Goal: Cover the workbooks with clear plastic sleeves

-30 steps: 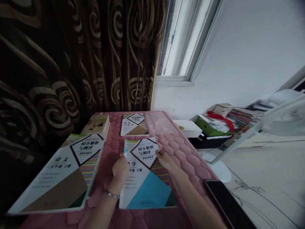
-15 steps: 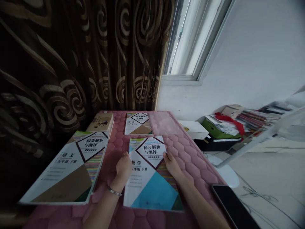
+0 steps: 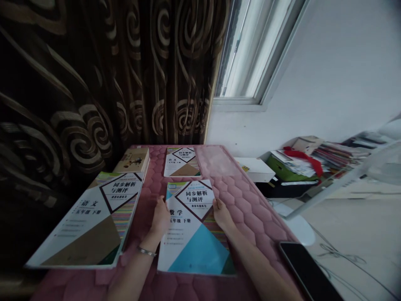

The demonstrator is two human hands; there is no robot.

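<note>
A blue-and-white workbook (image 3: 194, 234) lies flat on the pink quilted table cover (image 3: 247, 205) in front of me. My left hand (image 3: 160, 219) rests on the book's left edge, a bracelet on its wrist. My right hand (image 3: 222, 214) presses on the book's right edge, fingers flat. Neither hand lifts the book off the cover. A larger brown-and-white workbook (image 3: 94, 221) lies to the left. Another small one (image 3: 182, 161) lies farther back.
A thick book (image 3: 133, 160) sits at the back left by the dark swirl-patterned curtain (image 3: 94, 75). A black phone (image 3: 308, 271) lies at the table's right edge. Beyond the table stand a white fan (image 3: 351, 175), a white box (image 3: 255, 168) and piled books (image 3: 313, 159).
The blue workbook has shifted slightly to the left and squared up under both hands. The view has settled after tilting.
</note>
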